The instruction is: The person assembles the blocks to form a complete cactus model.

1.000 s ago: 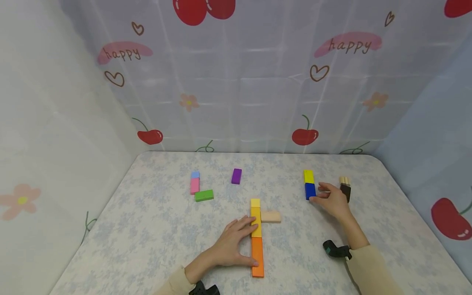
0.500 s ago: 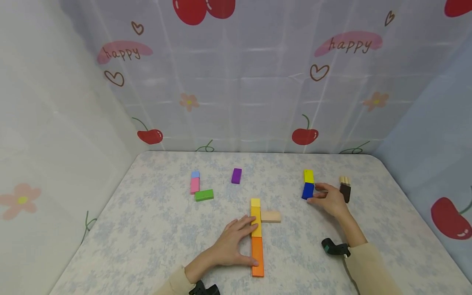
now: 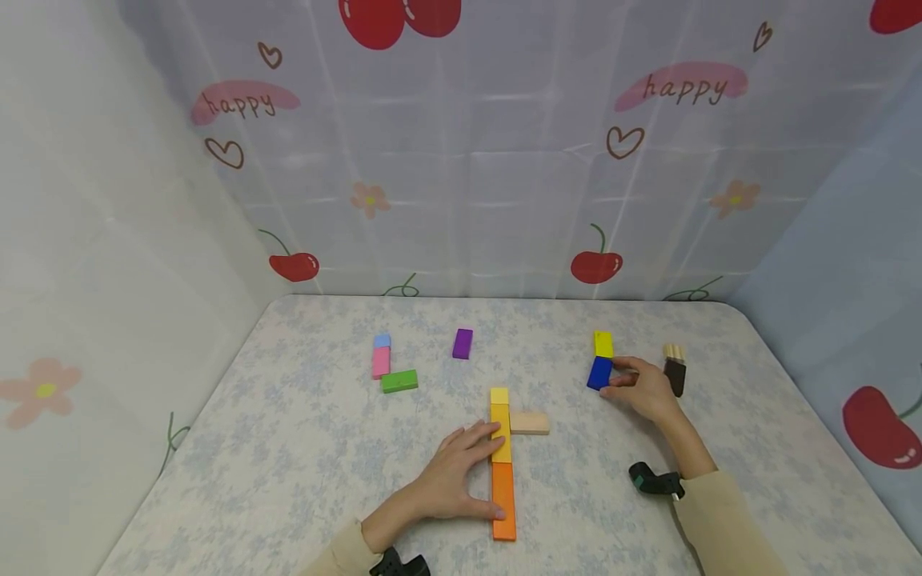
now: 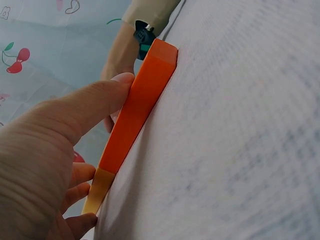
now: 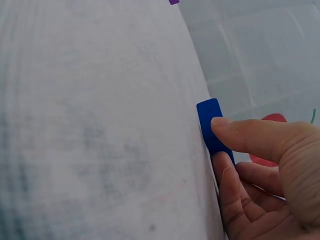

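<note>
My left hand point(image 3: 452, 480) lies spread along a line of blocks, its thumb resting on the orange block point(image 3: 504, 512) and its fingers on the yellow block point(image 3: 500, 448). In the left wrist view the thumb touches the orange block's side point(image 4: 140, 95). A small pale-yellow block point(image 3: 499, 396) continues the line at the far end, and a plain wooden block point(image 3: 529, 423) juts out to the right. Farther right, my right hand point(image 3: 644, 390) pinches a blue block point(image 3: 599, 373), which sits slanted below a bright yellow block point(image 3: 603, 344). Its thumb point(image 5: 235, 132) lies across the blue block.
A dark brown block with cream ends point(image 3: 675, 374) lies beyond the right hand. At the back left are a light blue block point(image 3: 382, 341), a pink block point(image 3: 381, 363) and a green block point(image 3: 399, 382). A purple block point(image 3: 463, 344) lies near the back edge.
The blue block's near end has swung left, so it now slants instead of lining up with the bright yellow block. My right hand has shifted slightly left with it; my left hand stays put.
</note>
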`<state>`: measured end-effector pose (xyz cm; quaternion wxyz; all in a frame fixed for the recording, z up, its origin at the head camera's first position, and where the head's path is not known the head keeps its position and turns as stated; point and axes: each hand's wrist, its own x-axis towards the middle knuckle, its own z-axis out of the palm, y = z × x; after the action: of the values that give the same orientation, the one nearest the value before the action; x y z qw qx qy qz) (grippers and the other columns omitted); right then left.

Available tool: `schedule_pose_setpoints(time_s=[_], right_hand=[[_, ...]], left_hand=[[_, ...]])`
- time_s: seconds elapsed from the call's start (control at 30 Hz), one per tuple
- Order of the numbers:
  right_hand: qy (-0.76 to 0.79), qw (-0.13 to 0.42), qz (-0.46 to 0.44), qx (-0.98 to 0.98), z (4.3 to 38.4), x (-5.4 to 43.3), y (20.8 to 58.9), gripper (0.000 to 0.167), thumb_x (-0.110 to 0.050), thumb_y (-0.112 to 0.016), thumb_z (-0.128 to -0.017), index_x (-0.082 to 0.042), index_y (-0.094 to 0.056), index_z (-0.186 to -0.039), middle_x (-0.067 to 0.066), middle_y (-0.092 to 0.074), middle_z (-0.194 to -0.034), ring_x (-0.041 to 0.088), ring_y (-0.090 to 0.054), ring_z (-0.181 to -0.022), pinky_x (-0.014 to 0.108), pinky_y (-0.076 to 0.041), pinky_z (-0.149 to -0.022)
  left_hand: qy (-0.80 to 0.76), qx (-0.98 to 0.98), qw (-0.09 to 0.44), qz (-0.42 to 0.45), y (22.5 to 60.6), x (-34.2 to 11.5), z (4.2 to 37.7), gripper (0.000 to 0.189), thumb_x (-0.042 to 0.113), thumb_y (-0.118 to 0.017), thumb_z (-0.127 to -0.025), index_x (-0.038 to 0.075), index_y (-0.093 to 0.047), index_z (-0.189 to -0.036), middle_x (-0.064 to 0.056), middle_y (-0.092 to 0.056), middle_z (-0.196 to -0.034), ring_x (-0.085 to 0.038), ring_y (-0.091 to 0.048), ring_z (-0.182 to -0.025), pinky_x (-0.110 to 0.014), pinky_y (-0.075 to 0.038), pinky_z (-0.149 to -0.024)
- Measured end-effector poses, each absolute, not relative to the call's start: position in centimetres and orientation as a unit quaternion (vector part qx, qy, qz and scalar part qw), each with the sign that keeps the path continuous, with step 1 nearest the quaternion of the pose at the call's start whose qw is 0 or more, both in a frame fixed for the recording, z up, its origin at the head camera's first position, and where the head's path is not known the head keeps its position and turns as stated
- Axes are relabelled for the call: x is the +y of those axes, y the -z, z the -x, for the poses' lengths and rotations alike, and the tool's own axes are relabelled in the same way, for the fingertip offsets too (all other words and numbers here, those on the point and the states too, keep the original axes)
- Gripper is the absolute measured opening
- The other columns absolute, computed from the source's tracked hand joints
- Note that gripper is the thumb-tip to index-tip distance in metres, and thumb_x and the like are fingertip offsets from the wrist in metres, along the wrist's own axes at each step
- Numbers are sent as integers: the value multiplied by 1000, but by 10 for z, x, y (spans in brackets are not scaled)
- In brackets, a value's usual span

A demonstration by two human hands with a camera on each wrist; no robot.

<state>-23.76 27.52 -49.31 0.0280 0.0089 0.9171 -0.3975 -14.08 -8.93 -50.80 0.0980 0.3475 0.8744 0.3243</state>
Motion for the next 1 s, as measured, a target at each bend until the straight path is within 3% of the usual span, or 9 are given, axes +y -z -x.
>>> schedule_pose_setpoints(time_s=[0.47,0.77,1.0], right_hand=[[394,35,-13,918,239,275,492,68,-20,-79,-83,3,-48,-139,17,-71,-101,24,-66,-91,33,-53,-75],[391,37,8,920,241,277,493,71,-22,-79,-83,3,-47,-141,15,-72,-100,25,-66,-92,45,-52,-85],[393,28,21,919,240,278,495,70,-22,-79,-83,4,-48,-140,15,-71,-100,22,-66,-91,41,-53,-84]], left_hand=[[-327,873,94,-349,508,-89,141,91,55,-78,-75,16,-43,-149,3,-27,-161,-26,-21,-151,-55,-18,-119],[-327,874,94,-348,508,-89,141,91,55,-78,-75,16,-43,-149,3,-27,-161,-25,-20,-151,-54,-17,-120],[-328,873,98,-346,509,-90,141,91,55,-78,-75,17,-42,-149,4,-26,-161,-25,-20,-151,-54,-16,-120]])
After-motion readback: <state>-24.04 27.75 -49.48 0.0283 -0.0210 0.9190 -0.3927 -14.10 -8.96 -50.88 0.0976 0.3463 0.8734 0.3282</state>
